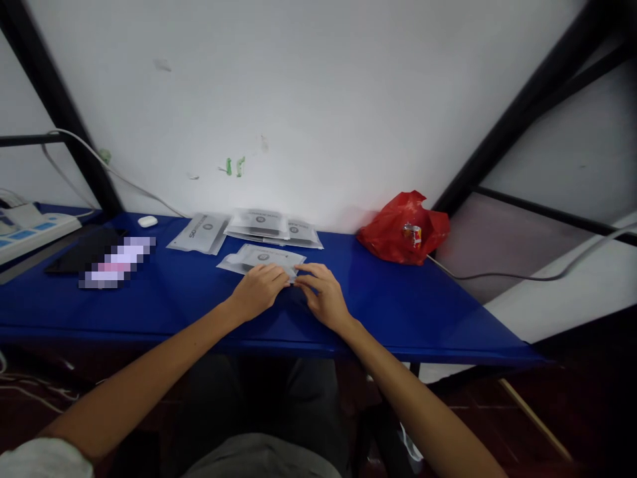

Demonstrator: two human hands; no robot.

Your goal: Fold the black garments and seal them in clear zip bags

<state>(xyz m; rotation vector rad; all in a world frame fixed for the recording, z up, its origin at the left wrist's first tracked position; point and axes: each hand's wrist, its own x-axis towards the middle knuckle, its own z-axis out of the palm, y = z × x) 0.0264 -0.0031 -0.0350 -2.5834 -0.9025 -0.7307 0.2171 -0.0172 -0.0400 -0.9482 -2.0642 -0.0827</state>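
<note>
- Packet [249,255] on desk [398,312]; your L hand [262,287] & R hand [323,295] at its near edge
- Other packets [259,224] behind, nr wall [323,99]
- Bag [393,229] to your R
- Phone [117,262] to your L, power strip [40,234] far L

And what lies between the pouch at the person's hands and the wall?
The head view shows overlapping printed pouches on the blue desk, between the handled pouch and the wall.

On my feed I record soft, dim light on the wall [318,99] and a near-dark floor [497,431]. Pixelation covers the phone [117,263]; edges stretch.
</note>
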